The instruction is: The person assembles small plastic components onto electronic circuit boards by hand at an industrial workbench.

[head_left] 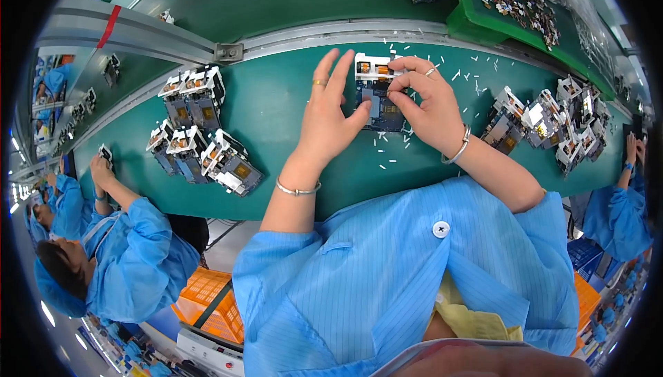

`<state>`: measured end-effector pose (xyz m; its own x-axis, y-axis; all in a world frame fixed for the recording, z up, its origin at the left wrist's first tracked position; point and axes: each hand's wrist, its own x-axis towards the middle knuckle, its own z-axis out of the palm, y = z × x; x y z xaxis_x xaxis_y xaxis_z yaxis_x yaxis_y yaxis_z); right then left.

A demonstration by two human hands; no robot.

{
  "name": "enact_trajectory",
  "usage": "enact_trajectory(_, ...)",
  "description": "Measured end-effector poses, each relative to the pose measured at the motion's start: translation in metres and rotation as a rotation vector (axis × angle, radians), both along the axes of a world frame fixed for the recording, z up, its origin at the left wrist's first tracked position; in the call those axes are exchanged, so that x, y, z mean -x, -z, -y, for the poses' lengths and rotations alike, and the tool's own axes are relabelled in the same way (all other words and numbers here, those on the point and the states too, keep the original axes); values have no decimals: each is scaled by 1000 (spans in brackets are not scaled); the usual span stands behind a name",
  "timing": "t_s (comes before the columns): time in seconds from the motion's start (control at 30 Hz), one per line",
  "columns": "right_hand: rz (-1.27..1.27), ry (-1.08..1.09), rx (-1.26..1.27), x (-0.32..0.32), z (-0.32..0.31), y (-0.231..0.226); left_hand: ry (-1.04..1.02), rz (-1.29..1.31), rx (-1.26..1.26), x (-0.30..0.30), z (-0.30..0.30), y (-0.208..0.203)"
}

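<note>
Down in the head view, both bare hands meet over a small electronic assembly (378,97), a dark blue-grey block with a white frame and orange parts at its far end, which lies on the green belt (276,111) just in front of the person's blue smock. The right hand (428,104) pinches the white top edge of the assembly between thumb and bent fingers, closed on it from the right side; a ring shows on one finger and a silver bangle (457,147) sits at the wrist. The left hand (330,111) is spread nearly flat, fingers straight and pointing away, with only the thumb tip pressing against the left side of the assembly, so it steadies rather than grasps; it also wears a ring and a thin bracelet (297,189). Small white scraps (395,143) are scattered on the belt around and beyond the hands. To the left lies a cluster of finished units (197,132), well apart from the hands, and to the right another heap of units (545,121). A green tray (469,21) with tiny dark parts stands beyond the metal rail. A co-worker in blue (131,252) sits at the left, and another person's hand (631,149) shows at the right rim.
</note>
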<state>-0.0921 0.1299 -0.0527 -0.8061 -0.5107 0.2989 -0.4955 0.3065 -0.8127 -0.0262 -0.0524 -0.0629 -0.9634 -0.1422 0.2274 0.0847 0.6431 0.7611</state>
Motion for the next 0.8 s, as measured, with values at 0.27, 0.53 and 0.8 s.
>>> enact_trajectory(0.27, -19, 46, -19, -3, 10, 2, 15, 83, -283, 3, -9, 5)
enact_trajectory(0.53, -85, 76, -21, -7, 17, -1, -13, 66, -280, 6, -11, 7)
enact_trajectory(0.8, -95, 94, -21, -9, 19, 1, -62, 45, -321, 9, -16, 9)
